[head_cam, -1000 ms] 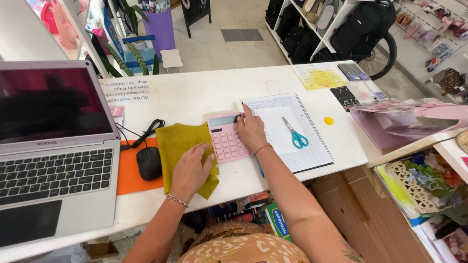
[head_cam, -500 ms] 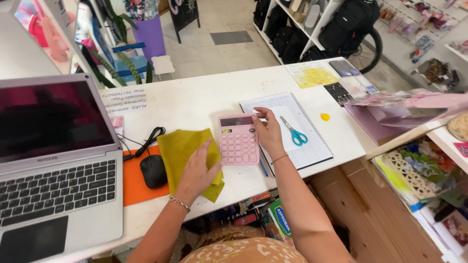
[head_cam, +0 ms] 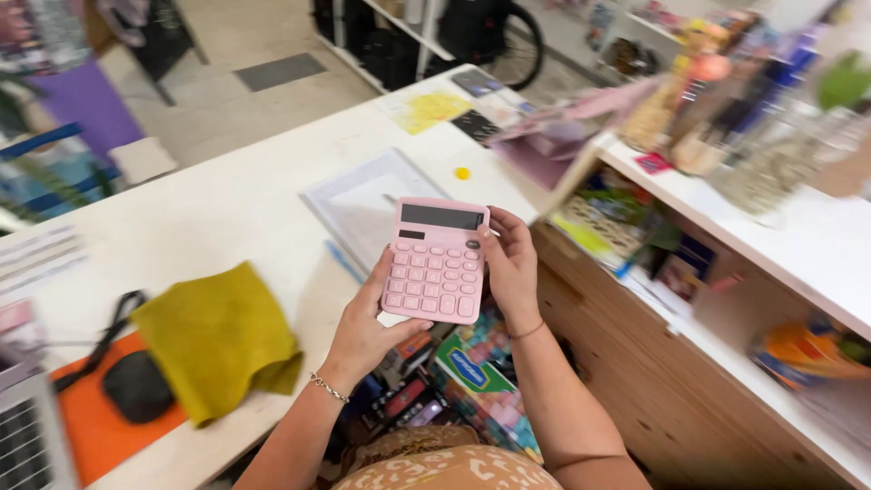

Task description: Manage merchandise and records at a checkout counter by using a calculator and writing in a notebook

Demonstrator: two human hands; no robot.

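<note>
A pink calculator (head_cam: 435, 261) is held up in front of me, above the near edge of the white table (head_cam: 227, 209). My left hand (head_cam: 367, 331) grips its lower left side, thumb across the bottom edge. My right hand (head_cam: 510, 263) holds its right side, fingers near the display. A mustard-yellow cloth (head_cam: 218, 336) lies flat on the table to the left, touched by neither hand.
A black mouse (head_cam: 136, 386) rests on an orange mat (head_cam: 104, 431) beside a laptop corner (head_cam: 27, 445). A white board (head_cam: 363, 204) lies behind the calculator. A cluttered white shelf (head_cam: 771, 236) stands to the right, with packages (head_cam: 481, 381) stored under the table.
Both hands lifted the pink calculator off the table toward me. My left hand left the yellow cloth. The view swung right, so the laptop is nearly out of frame.
</note>
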